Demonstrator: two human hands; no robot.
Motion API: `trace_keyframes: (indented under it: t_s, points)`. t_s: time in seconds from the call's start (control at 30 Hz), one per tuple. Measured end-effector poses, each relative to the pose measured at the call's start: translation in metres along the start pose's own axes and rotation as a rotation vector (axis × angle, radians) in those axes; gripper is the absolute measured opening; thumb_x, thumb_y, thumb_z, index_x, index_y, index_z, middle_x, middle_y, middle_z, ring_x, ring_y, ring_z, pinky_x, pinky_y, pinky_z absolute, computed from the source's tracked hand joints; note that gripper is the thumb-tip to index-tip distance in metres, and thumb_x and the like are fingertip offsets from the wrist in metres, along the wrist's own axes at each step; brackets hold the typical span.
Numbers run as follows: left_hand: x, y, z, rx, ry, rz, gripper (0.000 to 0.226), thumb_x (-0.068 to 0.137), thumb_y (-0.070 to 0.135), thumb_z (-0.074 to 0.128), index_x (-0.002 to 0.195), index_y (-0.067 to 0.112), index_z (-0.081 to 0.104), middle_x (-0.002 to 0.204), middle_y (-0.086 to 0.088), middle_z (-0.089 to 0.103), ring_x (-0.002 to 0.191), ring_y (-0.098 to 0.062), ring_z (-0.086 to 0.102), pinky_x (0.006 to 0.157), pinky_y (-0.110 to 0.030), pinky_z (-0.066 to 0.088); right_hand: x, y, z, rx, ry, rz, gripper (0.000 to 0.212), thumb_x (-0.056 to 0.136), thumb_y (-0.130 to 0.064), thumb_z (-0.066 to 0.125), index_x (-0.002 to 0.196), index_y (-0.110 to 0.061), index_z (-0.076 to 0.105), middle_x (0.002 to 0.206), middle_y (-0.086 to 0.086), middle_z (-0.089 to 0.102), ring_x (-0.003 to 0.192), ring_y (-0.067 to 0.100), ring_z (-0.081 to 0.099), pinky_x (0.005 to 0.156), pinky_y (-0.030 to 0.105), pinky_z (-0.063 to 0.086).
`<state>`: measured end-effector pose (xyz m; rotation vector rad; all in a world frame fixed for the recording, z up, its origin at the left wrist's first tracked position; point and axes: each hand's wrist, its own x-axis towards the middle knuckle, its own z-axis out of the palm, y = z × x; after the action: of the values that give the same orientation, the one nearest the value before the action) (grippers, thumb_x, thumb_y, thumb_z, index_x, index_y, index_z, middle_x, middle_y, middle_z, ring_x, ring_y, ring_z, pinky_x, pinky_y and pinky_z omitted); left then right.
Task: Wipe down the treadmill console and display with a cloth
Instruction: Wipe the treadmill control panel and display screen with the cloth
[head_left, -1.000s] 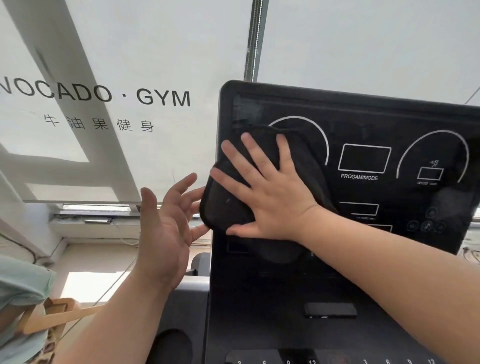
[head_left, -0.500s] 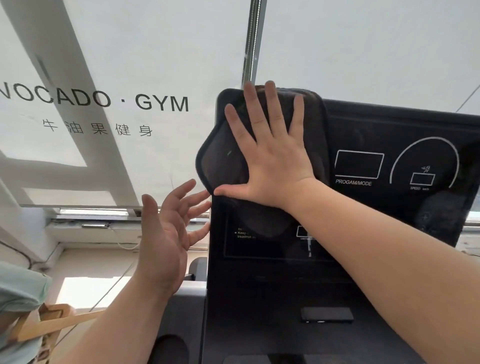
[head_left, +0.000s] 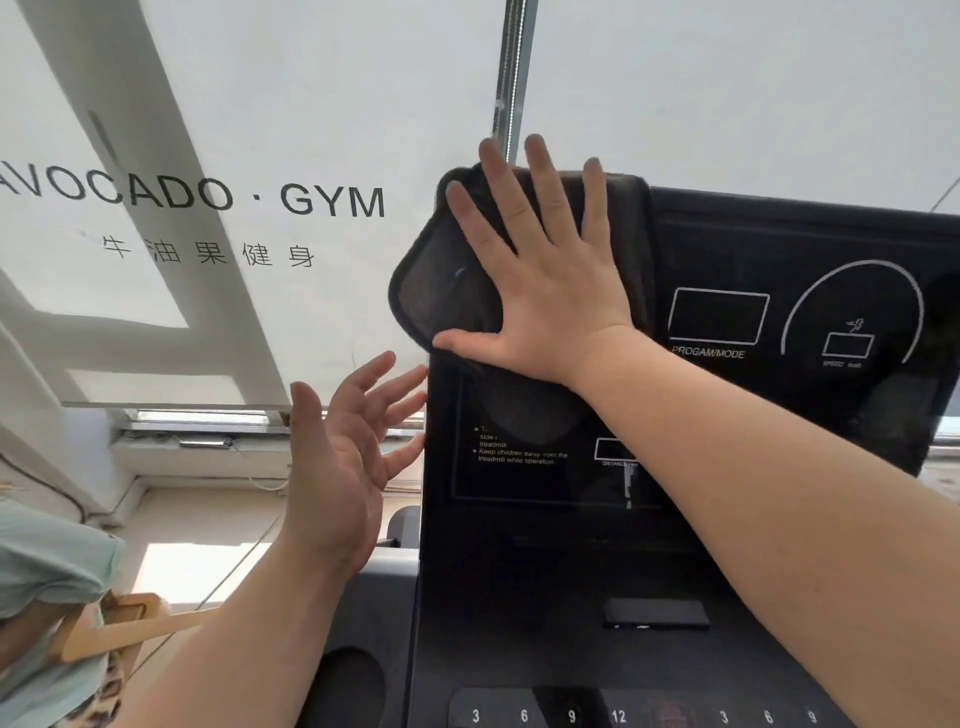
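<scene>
The black treadmill console (head_left: 737, 545) rises in front of me, its dark display (head_left: 779, 291) showing white outlines and the words PROGAM/MODE. A dark cloth (head_left: 441, 291) covers the display's top left corner and overhangs its left edge. My right hand (head_left: 540, 280) presses flat on the cloth with fingers spread, the fingertips reaching past the top edge. My left hand (head_left: 343, 467) is open beside the console's left edge, palm toward it, fingertips close to the edge; contact cannot be told.
A white blind printed AVOCADO · GYM (head_left: 208, 197) hangs behind the console, with a metal pole (head_left: 511, 73) above it. A cup holder (head_left: 348, 686) sits at the console's lower left. A row of numbered keys (head_left: 618, 716) runs along the bottom. A person in pale green (head_left: 47, 597) stands at far left.
My right hand has slid the cloth up from the display's left middle to its top left corner. My left hand has stayed by the left edge.
</scene>
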<state>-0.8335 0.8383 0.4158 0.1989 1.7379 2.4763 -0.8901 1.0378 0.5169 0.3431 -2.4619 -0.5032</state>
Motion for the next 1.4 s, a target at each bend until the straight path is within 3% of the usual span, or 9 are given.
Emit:
trace_keyframes:
  t_s: [0.27, 0.47, 0.6, 0.67, 0.8, 0.9, 1.0, 1.17, 1.4]
  points:
    - [-0.018, -0.021, 0.009, 0.142, 0.106, 0.140, 0.081, 0.079, 0.090, 0.034, 0.131, 0.033, 0.058, 0.140, 0.005, 0.061, 0.127, -0.016, 0.057, 0.101, -0.046, 0.049, -0.127, -0.072, 0.056, 0.119, -0.069, -0.091, 0.112, 0.079, -0.089, 0.047, 0.165, -0.027, 0.009, 0.172, 0.008, -0.010, 0.157, 0.038, -0.012, 0.119, 0.071, -0.004]
    - [-0.027, -0.037, 0.013, 0.389, 0.055, 0.227, 0.085, 0.089, 0.083, 0.025, 0.143, 0.025, 0.052, 0.142, 0.007, 0.058, 0.132, -0.012, 0.052, 0.106, -0.050, 0.046, -0.146, -0.024, 0.060, 0.087, 0.015, 0.027, 0.110, 0.077, -0.090, 0.049, 0.163, -0.029, 0.017, 0.171, 0.008, 0.007, 0.157, 0.042, 0.006, 0.119, 0.074, 0.002]
    - [-0.027, -0.042, 0.003, 0.449, -0.006, 0.245, 0.040, 0.112, 0.028, 0.026, 0.147, 0.030, 0.045, 0.148, 0.010, 0.052, 0.138, -0.012, 0.047, 0.110, -0.050, 0.044, -0.102, 0.024, 0.038, 0.098, 0.001, 0.346, 0.116, 0.077, -0.093, 0.042, 0.165, -0.025, 0.011, 0.172, 0.015, 0.001, 0.156, 0.048, -0.002, 0.116, 0.078, 0.000]
    - [-0.027, -0.042, 0.001, 0.486, -0.021, 0.241, 0.049, 0.111, 0.005, 0.025, 0.147, 0.032, 0.043, 0.149, 0.013, 0.050, 0.139, -0.009, 0.045, 0.112, -0.048, 0.044, -0.073, 0.031, 0.024, 0.127, 0.003, 0.461, 0.116, 0.079, -0.094, 0.035, 0.165, -0.023, 0.004, 0.172, 0.017, -0.002, 0.155, 0.049, -0.005, 0.116, 0.078, -0.001]
    - [-0.031, -0.038, 0.010, 0.434, 0.003, 0.192, 0.043, 0.111, 0.036, 0.021, 0.146, 0.034, 0.047, 0.146, 0.018, 0.052, 0.137, -0.002, 0.045, 0.113, -0.045, 0.042, -0.032, 0.009, 0.010, 0.164, 0.019, 0.506, 0.113, 0.082, -0.093, 0.030, 0.165, -0.022, 0.000, 0.172, 0.016, -0.004, 0.155, 0.049, -0.007, 0.117, 0.076, -0.003]
    - [-0.031, -0.029, 0.017, 0.344, 0.051, 0.121, 0.067, 0.094, 0.068, 0.021, 0.140, 0.034, 0.054, 0.141, 0.017, 0.057, 0.132, 0.001, 0.050, 0.108, -0.041, 0.044, -0.030, -0.015, 0.012, 0.138, 0.025, 0.346, 0.105, 0.087, -0.088, 0.028, 0.165, -0.023, 0.003, 0.173, 0.013, -0.003, 0.156, 0.046, -0.006, 0.117, 0.076, -0.002]
    - [-0.029, -0.030, 0.016, 0.472, 0.112, 0.198, 0.053, 0.103, 0.058, 0.023, 0.139, 0.034, 0.054, 0.138, 0.014, 0.058, 0.128, -0.005, 0.053, 0.107, -0.049, 0.046, -0.065, -0.029, 0.029, 0.114, 0.023, 0.118, 0.099, 0.089, -0.084, 0.035, 0.165, -0.027, 0.008, 0.173, 0.009, 0.000, 0.158, 0.042, -0.004, 0.119, 0.073, -0.001]
    - [-0.022, -0.029, 0.023, 0.794, 0.122, 0.418, 0.070, 0.101, 0.060, 0.021, 0.153, 0.017, 0.039, 0.153, 0.002, 0.045, 0.142, -0.017, 0.041, 0.116, -0.051, 0.034, -0.139, 0.001, 0.060, 0.058, 0.055, -0.032, 0.095, 0.085, -0.081, 0.049, 0.163, -0.032, 0.023, 0.172, 0.003, 0.013, 0.158, 0.037, 0.008, 0.121, 0.071, 0.004]
    - [-0.018, -0.023, 0.044, 0.831, 0.129, 0.446, 0.065, 0.100, 0.055, 0.019, 0.155, 0.023, 0.031, 0.125, 0.008, 0.048, 0.123, -0.001, 0.038, 0.110, -0.020, 0.025, -0.131, 0.105, 0.042, 0.139, -0.018, 0.535, 0.105, 0.083, -0.087, 0.035, 0.164, -0.030, -0.001, 0.173, 0.008, -0.009, 0.157, 0.041, -0.010, 0.120, 0.072, -0.002]
